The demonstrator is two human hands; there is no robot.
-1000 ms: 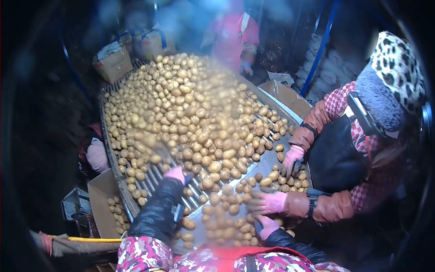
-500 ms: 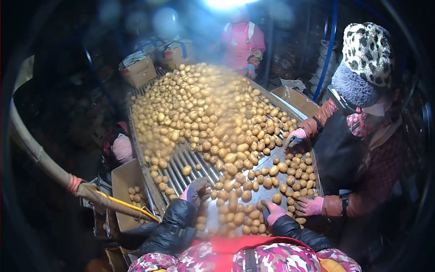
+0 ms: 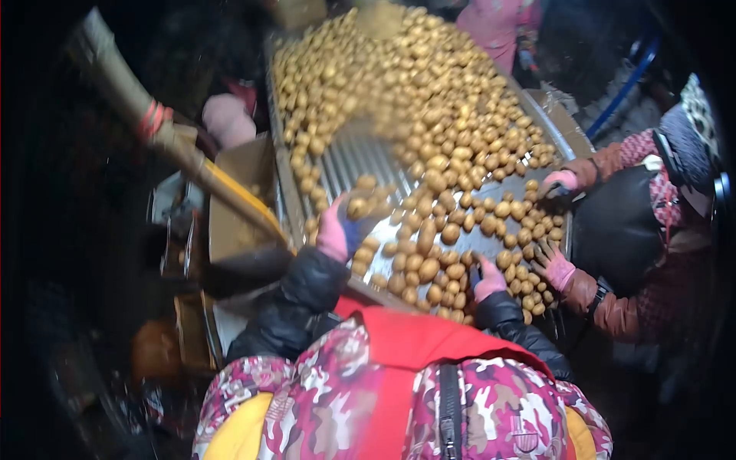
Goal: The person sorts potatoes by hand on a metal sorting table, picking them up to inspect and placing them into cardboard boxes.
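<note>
My left hand (image 3: 340,230), in a pink and dark glove, is over the left edge of the sorting table, its fingers blurred by motion. A potato (image 3: 358,207) sits between its thumb and curled fingers. Low on the metal table (image 3: 381,262), my right hand (image 3: 488,279), gloved alike, has its fingers stretched against a cluster of potatoes (image 3: 452,272). Loose potatoes lie between my two hands. Beyond them a large heap of potatoes (image 3: 429,84) covers the far end, with bare rollers (image 3: 356,162) showing at its left.
At the right, a co-worker's gloved hands (image 3: 553,264) reach among the potatoes. A cardboard box (image 3: 241,203) stands left of the table, under a slanting pole (image 3: 184,161). Another carton (image 3: 553,115) is along the right edge. A person in pink (image 3: 494,27) stands at the far end.
The view has tilted down and turned, so the table appears higher and farther right. My left hand has moved up beside the rollers, a potato at its fingers. My right hand stays among the potatoes.
</note>
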